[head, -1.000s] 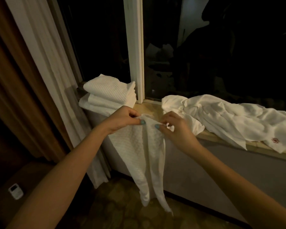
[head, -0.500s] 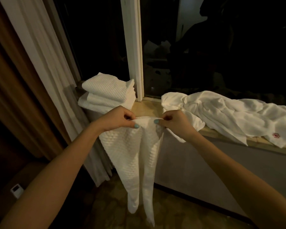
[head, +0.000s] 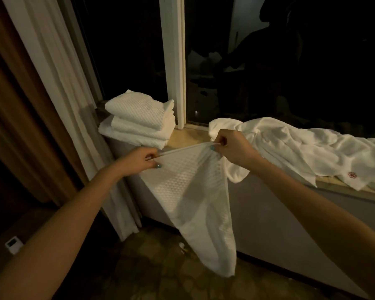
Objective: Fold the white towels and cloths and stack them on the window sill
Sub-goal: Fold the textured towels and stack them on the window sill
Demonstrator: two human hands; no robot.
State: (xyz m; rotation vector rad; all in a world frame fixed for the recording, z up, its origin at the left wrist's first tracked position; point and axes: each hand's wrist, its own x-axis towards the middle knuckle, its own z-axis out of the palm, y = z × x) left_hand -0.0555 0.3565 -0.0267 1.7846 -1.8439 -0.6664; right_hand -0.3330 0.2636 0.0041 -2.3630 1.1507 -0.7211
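Observation:
A white waffle-weave towel [head: 188, 191] hangs in front of the window sill [head: 186, 135], its top edge pulled taut between my hands. My left hand [head: 141, 159] pinches the left end of that edge. My right hand [head: 232, 146] pinches the right end, a little higher. The rest of the towel droops toward the floor. A stack of folded white towels [head: 139, 120] sits at the sill's left end. A crumpled heap of white cloths [head: 301, 148], one with a small red emblem, lies along the sill to the right.
A pale curtain [head: 59, 94] and a brown drape [head: 15, 126] hang at the left. Dark window panes with a white frame post [head: 173, 61] stand behind the sill. A small white device [head: 13, 243] lies at the lower left. The floor [head: 160, 267] is patterned.
My hands have moved apart, stretching the towel's top edge straight. The right hand rose toward the sill and the hanging part swung to the right.

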